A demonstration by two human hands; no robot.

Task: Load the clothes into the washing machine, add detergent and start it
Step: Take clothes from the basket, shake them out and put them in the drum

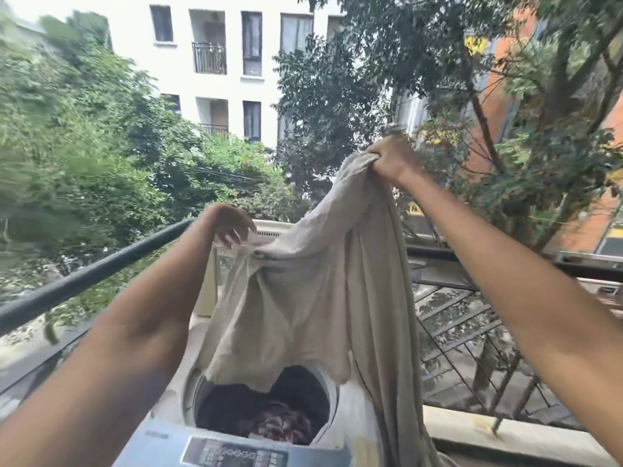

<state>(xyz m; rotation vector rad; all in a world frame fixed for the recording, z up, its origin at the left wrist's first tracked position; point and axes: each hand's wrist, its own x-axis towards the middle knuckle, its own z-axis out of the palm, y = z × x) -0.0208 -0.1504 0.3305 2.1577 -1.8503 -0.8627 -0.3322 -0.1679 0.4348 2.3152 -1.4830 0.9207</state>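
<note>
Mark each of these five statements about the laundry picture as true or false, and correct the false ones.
1. The right hand grips the beige garment and holds it up. True.
2. The drum of the washing machine is empty. False: dark and patterned clothes already lie in it.
3. The left hand is at the garment's upper edge. True.
4. The washing machine lid is shut. False: it stands raised behind the garment and the drum is open.
5. The garment lies wholly inside the drum. False: it hangs above the opening.
</note>
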